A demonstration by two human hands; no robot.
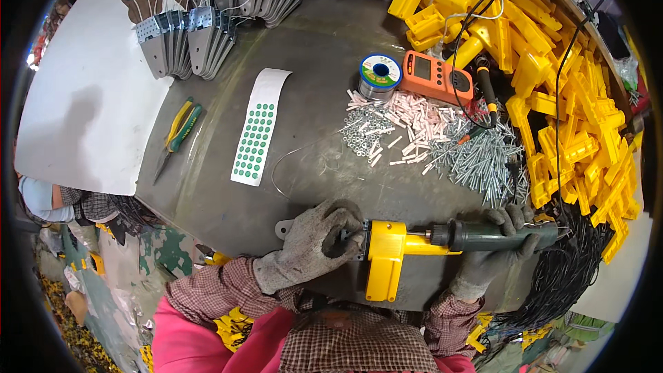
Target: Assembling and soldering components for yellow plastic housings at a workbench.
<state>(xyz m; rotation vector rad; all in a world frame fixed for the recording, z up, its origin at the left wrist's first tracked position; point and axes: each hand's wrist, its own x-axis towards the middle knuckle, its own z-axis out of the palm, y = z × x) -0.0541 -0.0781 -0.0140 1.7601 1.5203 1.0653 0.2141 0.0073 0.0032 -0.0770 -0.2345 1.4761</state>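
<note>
While the left hand [311, 243], gloved in grey, steadies one yellow housing [387, 262] at 5 o'clock from the table's middle, the right hand [482, 266], likewise gloved, wraps its fingers around one dark power screwdriver [501, 236] at 4 o'clock, bit pointing to 9 o'clock against the housing. Left fingers: narrow, thumb and forefinger curled at the housing's edge; the pinched item cannot be told. Metal plate [286, 225]: one, partly under the left glove, rounded end out at 9 o'clock. Step in hand: apparently fastening housing to plate with a screw. Next move: seems to call for a straight driver and a firm left hold; whether the bit is seated cannot be told. Counted stock: solder spool [380, 88], one, at 1 o'clock; orange meter-like unit [419, 74], one, between 1 and 2; pliers [185, 128], one pair, between 9 and 10; sticker sheet [273, 85], one, at 10, green dots in four columns. Uncounted, too heaped: screws [476, 159], 3 o'clock; pink sleeves [413, 114], 2 o'clock; loose yellow housings [590, 128], between 2 and 3.
</note>
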